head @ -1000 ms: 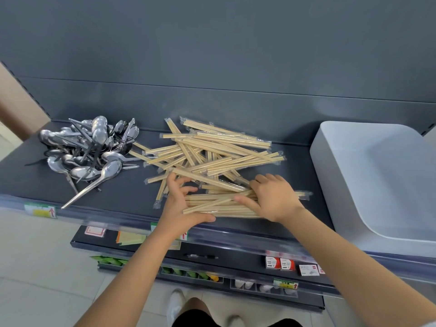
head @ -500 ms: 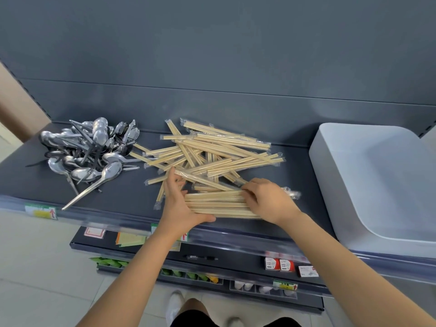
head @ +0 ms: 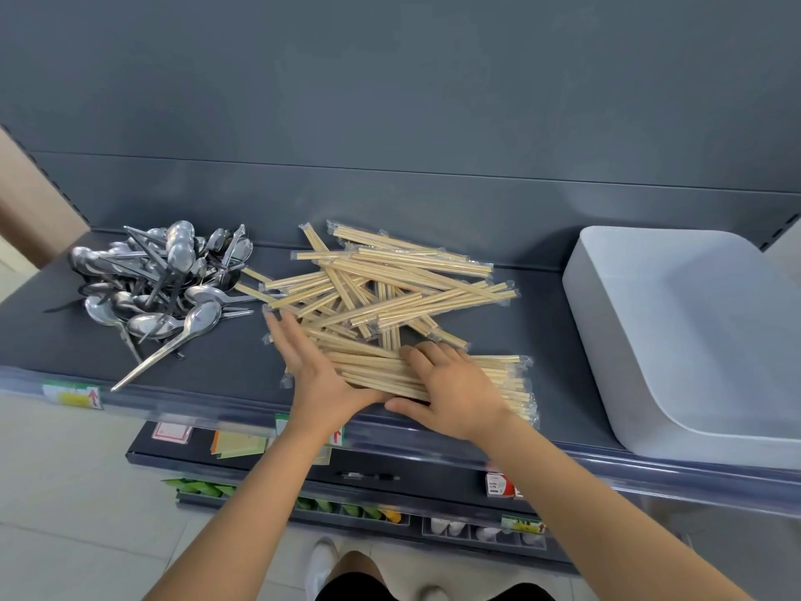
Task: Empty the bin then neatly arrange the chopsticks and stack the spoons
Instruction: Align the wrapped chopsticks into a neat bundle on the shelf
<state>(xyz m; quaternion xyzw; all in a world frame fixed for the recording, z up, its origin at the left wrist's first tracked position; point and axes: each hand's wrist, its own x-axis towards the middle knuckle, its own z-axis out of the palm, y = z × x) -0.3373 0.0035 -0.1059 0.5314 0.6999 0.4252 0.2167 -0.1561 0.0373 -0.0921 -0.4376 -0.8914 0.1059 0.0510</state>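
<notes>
Curling its grip round slim pale wooden chopsticks (head: 498, 377) in crinkly clear wrappers on the dark-grey shelf (head: 542, 323), the right hand (head: 450, 392) holds them; the left hand (head: 316, 366) touches their ends, grip spread flat.

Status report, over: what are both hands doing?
Left hand flat against aligned bundle of plastic-wrapped wooden chopsticks; right hand grips it. Crossed chopstick heap behind, shiny metal spoons unstacked. Nothing blocking.

Soft even light, faint shadows (wide-angle bending at edges)
</notes>
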